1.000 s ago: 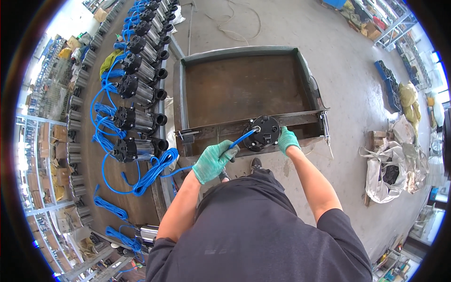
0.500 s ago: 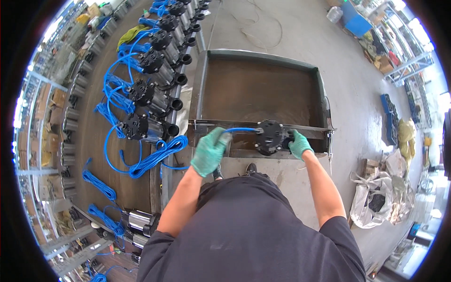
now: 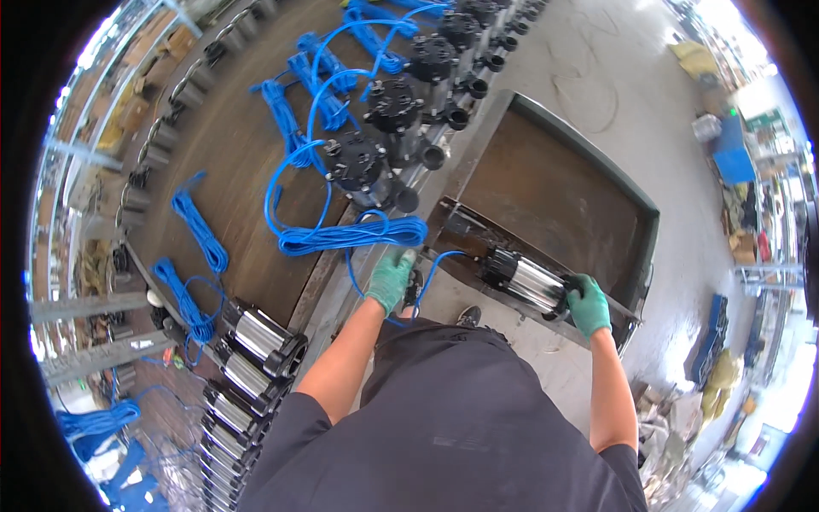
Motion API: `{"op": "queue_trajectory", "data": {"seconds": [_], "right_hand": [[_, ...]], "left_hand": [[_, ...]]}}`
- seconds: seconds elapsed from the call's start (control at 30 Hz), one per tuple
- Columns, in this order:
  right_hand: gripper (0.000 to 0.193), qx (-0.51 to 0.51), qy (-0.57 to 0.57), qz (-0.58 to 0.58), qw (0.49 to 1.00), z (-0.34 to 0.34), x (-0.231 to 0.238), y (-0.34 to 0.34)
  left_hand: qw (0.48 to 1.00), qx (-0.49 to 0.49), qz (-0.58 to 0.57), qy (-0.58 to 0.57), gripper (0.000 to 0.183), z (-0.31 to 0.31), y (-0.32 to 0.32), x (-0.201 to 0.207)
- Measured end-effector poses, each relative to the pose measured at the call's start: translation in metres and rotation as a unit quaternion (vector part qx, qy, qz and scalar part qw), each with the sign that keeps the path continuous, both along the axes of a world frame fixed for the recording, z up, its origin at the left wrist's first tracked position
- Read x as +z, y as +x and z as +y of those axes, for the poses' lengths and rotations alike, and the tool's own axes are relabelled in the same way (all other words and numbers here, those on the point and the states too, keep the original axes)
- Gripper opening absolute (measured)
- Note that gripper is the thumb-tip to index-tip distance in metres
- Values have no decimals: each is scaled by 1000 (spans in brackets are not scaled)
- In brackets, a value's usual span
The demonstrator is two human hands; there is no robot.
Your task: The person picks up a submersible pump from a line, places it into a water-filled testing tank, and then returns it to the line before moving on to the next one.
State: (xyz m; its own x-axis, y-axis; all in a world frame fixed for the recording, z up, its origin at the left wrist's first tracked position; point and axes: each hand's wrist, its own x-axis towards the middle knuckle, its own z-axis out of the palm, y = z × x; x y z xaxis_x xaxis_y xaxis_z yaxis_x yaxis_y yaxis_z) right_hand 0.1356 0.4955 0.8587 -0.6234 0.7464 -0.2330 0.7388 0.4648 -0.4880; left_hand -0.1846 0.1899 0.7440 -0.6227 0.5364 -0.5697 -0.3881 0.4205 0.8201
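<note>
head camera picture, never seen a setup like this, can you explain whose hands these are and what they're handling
No robot here: a person is working, seen from a wide fisheye camera on their own head, looking down, so straight edges bend. The green-gloved right hand holds the black end of what looks like a submersible pump, lying on its side over a metal tray. A blue cable runs from its other end; the left hand is beside a cable coil, its grip unclear. On the bench are more pumps and cable bundles.
</note>
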Motion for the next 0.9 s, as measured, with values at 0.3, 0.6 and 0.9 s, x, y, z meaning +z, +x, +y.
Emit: {"op": "queue_trajectory", "data": {"seconds": [0.3,0.6,0.9], "right_hand": [[46,-129,-91,-28,987,18,-36,12],[48,-177,-372,59,909,17,-4,-3],[34,-54,-406,92,907,-17,12,-12]], "left_hand": [[888,335,-248,194,33,35,-23,-47],[805,421,-213,359,18,-28,33,41],[877,381,62,286,46,-195,121,201]]}}
